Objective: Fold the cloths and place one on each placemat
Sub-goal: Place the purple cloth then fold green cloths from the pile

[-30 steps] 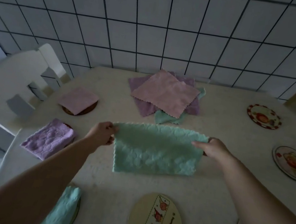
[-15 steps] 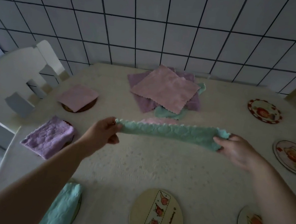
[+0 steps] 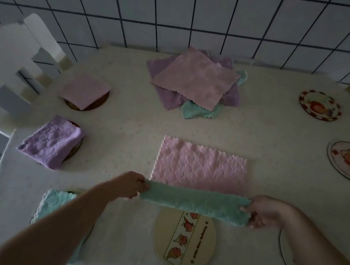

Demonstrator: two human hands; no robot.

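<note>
Head view: folded teal cloth (image 3: 195, 204), quilted, stretched taut.

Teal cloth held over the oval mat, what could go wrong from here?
1. The teal cloth hangs in the air between left hand and right hand, pinched only at its ends; a slip may undo the fold.
2. The pink cloth lies close behind and could get dragged.
3. It may land off the oval mat.

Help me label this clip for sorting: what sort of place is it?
Probably a home kitchen or dining corner: a table under a pale cloth stands against a white tiled wall, a white chair is drawn up beside it, and round placemats mark the places.
</note>
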